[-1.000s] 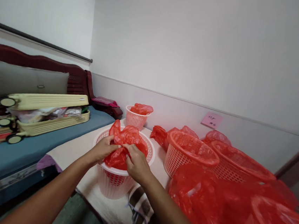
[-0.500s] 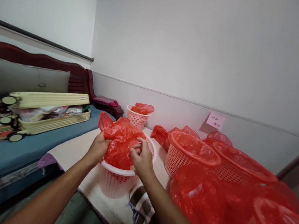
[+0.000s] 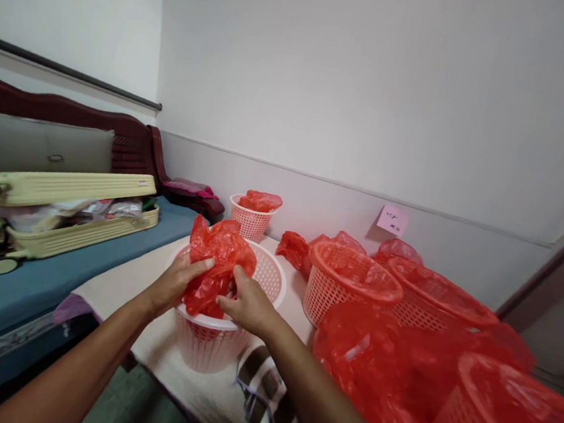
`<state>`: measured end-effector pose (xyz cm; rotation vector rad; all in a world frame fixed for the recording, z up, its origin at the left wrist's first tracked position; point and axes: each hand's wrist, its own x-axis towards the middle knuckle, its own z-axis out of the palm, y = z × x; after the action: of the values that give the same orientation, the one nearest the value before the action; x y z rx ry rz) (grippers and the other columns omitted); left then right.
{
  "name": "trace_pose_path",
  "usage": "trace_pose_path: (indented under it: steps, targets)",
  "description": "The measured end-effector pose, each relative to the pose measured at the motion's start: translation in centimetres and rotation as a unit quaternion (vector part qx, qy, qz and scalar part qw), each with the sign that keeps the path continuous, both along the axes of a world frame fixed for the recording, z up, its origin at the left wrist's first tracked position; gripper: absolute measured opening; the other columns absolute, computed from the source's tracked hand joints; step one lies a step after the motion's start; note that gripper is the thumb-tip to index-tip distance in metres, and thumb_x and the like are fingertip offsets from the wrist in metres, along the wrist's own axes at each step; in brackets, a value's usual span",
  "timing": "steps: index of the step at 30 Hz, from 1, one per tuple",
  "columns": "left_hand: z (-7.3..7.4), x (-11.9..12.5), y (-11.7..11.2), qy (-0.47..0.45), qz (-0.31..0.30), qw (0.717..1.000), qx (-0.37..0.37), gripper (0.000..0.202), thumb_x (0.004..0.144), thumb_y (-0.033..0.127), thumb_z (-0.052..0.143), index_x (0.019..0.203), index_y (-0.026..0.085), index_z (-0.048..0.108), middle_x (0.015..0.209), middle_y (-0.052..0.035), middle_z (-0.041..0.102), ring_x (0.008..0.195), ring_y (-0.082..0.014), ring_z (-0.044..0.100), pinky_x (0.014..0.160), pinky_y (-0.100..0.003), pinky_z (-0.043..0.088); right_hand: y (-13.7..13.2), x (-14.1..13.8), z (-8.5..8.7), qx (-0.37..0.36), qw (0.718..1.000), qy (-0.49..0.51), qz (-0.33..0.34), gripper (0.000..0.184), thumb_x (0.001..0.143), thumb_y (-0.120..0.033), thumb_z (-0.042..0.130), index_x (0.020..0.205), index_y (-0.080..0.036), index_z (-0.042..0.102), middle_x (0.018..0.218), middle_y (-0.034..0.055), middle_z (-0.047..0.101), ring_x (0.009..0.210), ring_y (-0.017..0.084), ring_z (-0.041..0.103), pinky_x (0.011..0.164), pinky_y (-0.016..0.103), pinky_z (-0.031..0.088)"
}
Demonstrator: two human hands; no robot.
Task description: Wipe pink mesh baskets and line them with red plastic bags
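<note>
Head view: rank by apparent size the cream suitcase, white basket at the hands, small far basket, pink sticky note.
1. cream suitcase
2. white basket, though it sits nearer the camera, so the gap is unsure
3. small far basket
4. pink sticky note

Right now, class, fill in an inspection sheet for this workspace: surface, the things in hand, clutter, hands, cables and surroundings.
Surface: table under a pale cloth, with a striped cloth at its near edge.
Things in hand: red plastic bag, bunched up, partly inside the white basket.
Clutter: small basket holding red plastic by the wall; red baskets lined with red bags to the right; loose red bags in front.
Hands: left hand and right hand both have a grip on the bag, over the basket's rim.
Cables: nothing seen.
Surroundings: open yellow suitcase on a blue-cushioned bench; pink note on the wall.
</note>
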<state>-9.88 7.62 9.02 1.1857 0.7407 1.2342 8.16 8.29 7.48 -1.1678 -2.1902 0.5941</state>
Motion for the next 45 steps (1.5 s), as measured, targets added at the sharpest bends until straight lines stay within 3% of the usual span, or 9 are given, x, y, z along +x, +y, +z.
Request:
trace_pose_path:
  steps: [3,8,13,16,22,33,40,43,45]
  targets:
    - [-0.1,0.1,0.4,0.033,-0.030,0.999,0.011,0.050,0.066,0.038,0.081,0.108,0.017,0.065,0.095,-0.0093,0.073,0.080,-0.0260,0.070,0.075,-0.038,0.057,0.1,0.0,-0.2,0.012,1.000,0.002,-0.004,0.017,0.078,-0.029,0.062,0.084,-0.022,0.047,0.074,-0.0026,0.058,0.066,0.014,0.054,0.058,0.024,0.033]
    - [-1.0,0.3,1.2,0.056,-0.004,0.998,0.011,0.045,0.059,0.032,0.086,0.095,0.012,0.067,0.090,-0.0121,0.074,0.080,-0.0268,0.070,0.077,-0.038,0.056,0.2,-0.2,-0.5,0.020,0.999,0.021,-0.022,0.011,0.079,-0.025,0.058,0.074,-0.022,0.049,0.067,-0.0039,0.056,0.061,0.012,0.051,0.056,0.024,0.030]
    - [-1.7,0.5,1.2,0.019,0.123,0.992,0.021,0.046,0.063,0.039,0.081,0.096,0.015,0.062,0.082,-0.0065,0.072,0.067,-0.0225,0.068,0.066,-0.036,0.055,0.3,-0.5,-0.7,0.032,0.997,0.003,-0.075,0.025,0.079,-0.032,0.062,0.064,-0.021,0.045,0.062,-0.0040,0.053,0.057,0.011,0.046,0.054,0.025,0.025]
    - [-1.9,0.5,1.3,-0.011,0.201,0.979,0.039,0.047,0.060,0.037,0.081,0.097,0.016,0.060,0.084,-0.0046,0.072,0.071,-0.0208,0.068,0.067,-0.032,0.054,0.3,-0.6,-0.6,0.029,0.993,-0.027,-0.112,0.025,0.079,-0.035,0.061,0.065,-0.021,0.047,0.063,-0.0023,0.055,0.058,0.012,0.046,0.055,0.026,0.024]
    - [-2.2,0.6,1.1,-0.084,0.285,0.952,0.070,0.045,0.061,0.027,0.076,0.103,0.018,0.061,0.090,-0.0020,0.071,0.074,-0.0170,0.066,0.070,-0.028,0.052,0.4,-0.8,-0.7,0.016,0.985,-0.083,-0.149,0.021,0.079,-0.038,0.060,0.067,-0.021,0.056,0.067,-0.0001,0.060,0.058,0.013,0.047,0.053,0.027,0.024]
    - [-2.2,0.4,0.8,-0.158,0.296,0.939,0.072,0.045,0.066,0.024,0.074,0.109,0.020,0.063,0.087,-0.0005,0.069,0.074,-0.0163,0.065,0.067,-0.027,0.052,0.4,-0.7,-0.2,-0.021,0.981,-0.130,-0.142,0.020,0.080,-0.033,0.054,0.067,-0.021,0.064,0.066,0.0005,0.061,0.056,0.013,0.046,0.052,0.026,0.024]
    - [-1.8,0.5,0.5,-0.177,0.281,0.941,0.069,0.046,0.066,0.027,0.075,0.111,0.023,0.062,0.093,-0.0008,0.069,0.081,-0.0167,0.065,0.076,-0.030,0.053,0.6,-0.7,-0.3,-0.025,0.982,-0.128,-0.135,0.017,0.077,-0.030,0.055,0.065,-0.021,0.063,0.064,-0.0005,0.059,0.053,0.011,0.043,0.051,0.025,0.024]
    - [-1.6,0.5,0.4,-0.182,0.277,0.941,0.064,0.046,0.065,0.027,0.075,0.109,0.022,0.063,0.093,-0.0011,0.070,0.081,-0.0173,0.066,0.077,-0.031,0.054,0.5,-0.7,-0.5,-0.006,0.986,-0.093,-0.137,0.018,0.079,-0.034,0.056,0.067,-0.021,0.060,0.064,-0.0016,0.059,0.056,0.011,0.047,0.052,0.025,0.025]
    - [-1.6,0.5,0.3,-0.182,0.272,0.943,0.058,0.047,0.065,0.027,0.075,0.110,0.022,0.062,0.093,-0.0013,0.070,0.080,-0.0175,0.066,0.076,-0.031,0.054,0.4,-0.7,-0.6,0.016,0.992,-0.016,-0.126,0.019,0.079,-0.035,0.056,0.067,-0.020,0.058,0.063,-0.0027,0.058,0.058,0.012,0.049,0.053,0.024,0.027]
